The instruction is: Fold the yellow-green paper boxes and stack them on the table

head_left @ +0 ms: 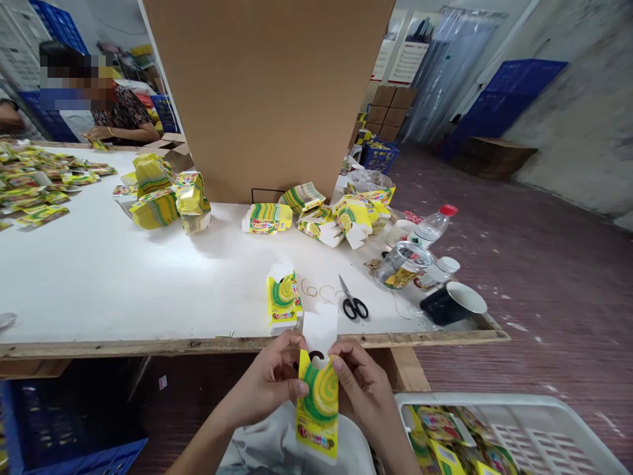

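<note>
Between my two hands is a small yellow and green printed carton [319, 409], held upright at the table's front edge with its white flap standing up. My left hand [277, 376] pinches its left side near the top. On the right side, my right hand [359, 379] grips the same carton with thumb and fingers. A dark curved cut-out shows at the opening. Just beyond on the table lies another flat yellow carton [283, 297]. Scissors with black handles [355, 307] rest to its right, beside some loose rubber bands [310, 288].
Bundles of cartons [161, 198] and more cartons [346, 218] stand before a tall cardboard sheet [267, 99]. A dark mug [448, 305], clear jar [403, 264] and bottle [435, 224] line the right edge. A white basket [558, 402] holds cartons. Another person [123, 112] sits at far left.
</note>
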The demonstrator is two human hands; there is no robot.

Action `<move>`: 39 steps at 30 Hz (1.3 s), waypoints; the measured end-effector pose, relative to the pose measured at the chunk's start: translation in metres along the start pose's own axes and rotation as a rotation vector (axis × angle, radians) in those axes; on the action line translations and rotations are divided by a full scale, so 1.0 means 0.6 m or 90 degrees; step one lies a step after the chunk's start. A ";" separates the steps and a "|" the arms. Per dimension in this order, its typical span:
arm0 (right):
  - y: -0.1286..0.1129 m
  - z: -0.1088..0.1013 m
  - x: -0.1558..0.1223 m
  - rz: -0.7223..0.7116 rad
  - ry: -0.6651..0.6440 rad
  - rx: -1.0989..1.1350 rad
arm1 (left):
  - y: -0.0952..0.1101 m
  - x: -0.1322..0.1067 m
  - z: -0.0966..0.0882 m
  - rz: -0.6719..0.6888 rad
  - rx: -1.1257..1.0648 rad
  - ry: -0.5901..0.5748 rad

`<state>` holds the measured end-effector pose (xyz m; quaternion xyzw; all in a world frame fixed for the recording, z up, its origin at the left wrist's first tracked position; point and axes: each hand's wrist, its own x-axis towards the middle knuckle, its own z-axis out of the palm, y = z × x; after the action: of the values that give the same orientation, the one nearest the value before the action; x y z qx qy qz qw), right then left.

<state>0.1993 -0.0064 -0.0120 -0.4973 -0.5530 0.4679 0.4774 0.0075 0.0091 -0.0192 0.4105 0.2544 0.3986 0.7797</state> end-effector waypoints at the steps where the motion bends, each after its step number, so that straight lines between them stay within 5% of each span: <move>1: 0.000 -0.001 0.001 -0.010 0.008 -0.018 | -0.002 -0.001 0.002 -0.003 -0.004 -0.002; 10: 0.009 -0.002 0.002 -0.033 0.164 -0.024 | -0.011 0.004 -0.004 0.029 0.122 0.040; 15: -0.004 -0.009 0.009 0.024 0.077 -0.045 | -0.023 0.010 -0.014 0.091 0.280 0.133; 19: 0.008 0.005 0.014 0.073 0.004 -0.094 | -0.020 0.007 -0.010 0.091 0.256 0.092; 32: 0.006 0.028 0.012 -0.032 0.087 -0.207 | -0.007 0.014 0.010 0.029 0.092 0.094; 36: 0.002 -0.037 -0.014 -0.049 0.092 -0.255 | 0.001 0.018 0.021 0.060 0.202 0.051; 39: -0.003 -0.151 -0.057 -0.047 0.141 -0.511 | 0.011 0.030 -0.009 0.148 0.420 0.168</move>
<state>0.2907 -0.0368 -0.0025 -0.6709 -0.6544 0.1418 0.3185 0.0107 0.0285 -0.0179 0.6109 0.4188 0.4305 0.5158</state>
